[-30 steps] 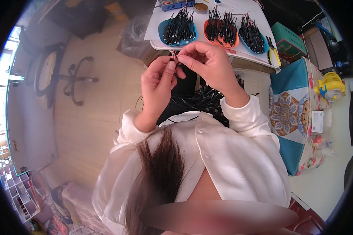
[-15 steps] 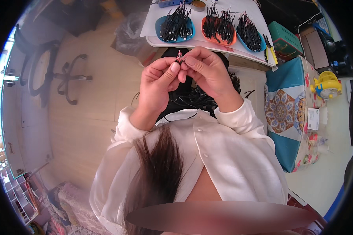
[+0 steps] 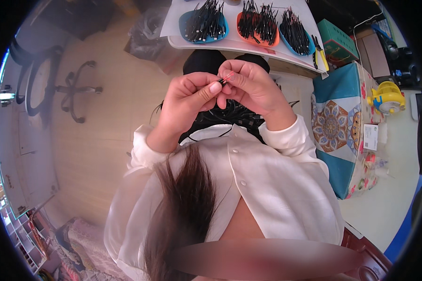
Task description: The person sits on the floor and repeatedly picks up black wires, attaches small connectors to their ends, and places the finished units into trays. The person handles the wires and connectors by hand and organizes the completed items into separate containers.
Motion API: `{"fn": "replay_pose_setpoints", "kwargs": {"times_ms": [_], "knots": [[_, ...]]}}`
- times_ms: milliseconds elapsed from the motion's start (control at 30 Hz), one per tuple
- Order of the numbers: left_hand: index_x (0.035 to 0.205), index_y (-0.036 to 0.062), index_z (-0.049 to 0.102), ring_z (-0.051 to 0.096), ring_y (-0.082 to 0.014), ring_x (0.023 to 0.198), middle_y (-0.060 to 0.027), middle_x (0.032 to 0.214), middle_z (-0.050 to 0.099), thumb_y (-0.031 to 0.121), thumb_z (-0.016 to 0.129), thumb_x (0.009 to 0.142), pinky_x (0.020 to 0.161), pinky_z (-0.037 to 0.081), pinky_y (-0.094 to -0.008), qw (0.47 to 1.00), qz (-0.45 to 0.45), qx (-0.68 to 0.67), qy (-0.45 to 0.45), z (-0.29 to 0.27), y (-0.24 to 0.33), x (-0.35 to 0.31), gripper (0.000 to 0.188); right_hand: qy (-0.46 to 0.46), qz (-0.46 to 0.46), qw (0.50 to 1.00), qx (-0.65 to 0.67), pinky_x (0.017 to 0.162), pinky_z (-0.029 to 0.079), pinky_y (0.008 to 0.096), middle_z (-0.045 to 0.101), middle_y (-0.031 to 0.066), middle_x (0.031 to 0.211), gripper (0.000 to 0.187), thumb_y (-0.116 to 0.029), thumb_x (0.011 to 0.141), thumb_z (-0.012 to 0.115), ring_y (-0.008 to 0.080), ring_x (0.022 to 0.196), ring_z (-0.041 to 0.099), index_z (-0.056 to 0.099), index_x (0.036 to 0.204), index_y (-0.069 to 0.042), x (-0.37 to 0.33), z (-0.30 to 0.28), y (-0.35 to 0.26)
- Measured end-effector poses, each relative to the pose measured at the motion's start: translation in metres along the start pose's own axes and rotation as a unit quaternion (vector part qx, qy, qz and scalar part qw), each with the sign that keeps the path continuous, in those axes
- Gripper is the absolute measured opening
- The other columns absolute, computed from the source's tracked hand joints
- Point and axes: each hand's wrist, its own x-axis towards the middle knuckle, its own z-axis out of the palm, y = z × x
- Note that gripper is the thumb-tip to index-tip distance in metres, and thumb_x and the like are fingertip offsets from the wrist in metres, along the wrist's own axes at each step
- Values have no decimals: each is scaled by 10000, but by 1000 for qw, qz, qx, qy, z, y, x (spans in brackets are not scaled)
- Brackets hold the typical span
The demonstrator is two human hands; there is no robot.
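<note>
- Left hand (image 3: 192,96): thumb and forefinger clamped on a black cable (image 3: 222,82)
- Right hand (image 3: 253,89): fingertips together at its red wires (image 3: 228,76)
- White table (image 3: 171,27): 3 cable-filled trays (image 3: 186,25)

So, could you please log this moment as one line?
left hand: pinching dark cable end | right hand: touching reddish wires | orange tray: holding black cables

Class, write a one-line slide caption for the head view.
Left hand holds a black cable; right hand pinches its red wires, orange tray beyond.
</note>
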Motion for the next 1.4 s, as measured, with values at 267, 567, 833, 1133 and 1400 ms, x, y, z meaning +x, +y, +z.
{"fn": "replay_pose_setpoints", "kwargs": {"times_ms": [267, 567, 833, 1133, 1400], "knots": [[997, -62, 633, 411, -45, 540, -83, 738, 641, 84, 508, 989, 494, 318, -181, 996, -24, 77, -31, -1, 2, 3, 192, 36, -21, 988, -150, 699, 489, 196, 579, -17, 851, 216, -221, 944, 639, 52, 741, 560, 578, 996, -21, -6, -9, -9], [953, -56, 636, 432, -56, 485, -89, 707, 636, 91, 522, 980, 447, 324, -195, 998, -59, 35, -5, 3, 1, 5, 188, 63, -16, 994, -90, 699, 504, 212, 598, 4, 941, 259, -180, 953, 617, 73, 785, 588, 543, 1148, -25, -5, -6, 3], [971, -51, 632, 434, -56, 480, -96, 702, 631, 86, 518, 976, 432, 309, -193, 997, -55, 50, -1, 4, 3, 7, 178, 35, -4, 999, 7, 670, 519, 215, 566, 17, 1001, 305, -216, 965, 596, 70, 777, 575, 510, 1194, -35, -4, -4, 9], [990, -50, 630, 436, -46, 505, -78, 720, 634, 88, 505, 987, 454, 317, -185, 995, -46, 90, 4, 4, -8, 8, 186, 82, -88, 983, -138, 683, 482, 180, 548, 2, 1028, 265, -159, 967, 583, 49, 813, 544, 520, 1196, -42, -8, 0, 14], [1003, -38, 655, 447, -29, 604, -16, 715, 611, 112, 546, 985, 527, 351, -168, 995, -81, 61, -20, 1, 1, 7, 187, 81, -53, 985, -141, 715, 468, 177, 571, -3, 1060, 258, -156, 955, 602, 44, 899, 557, 535, 1180, -49, -7, -4, 11]]}}
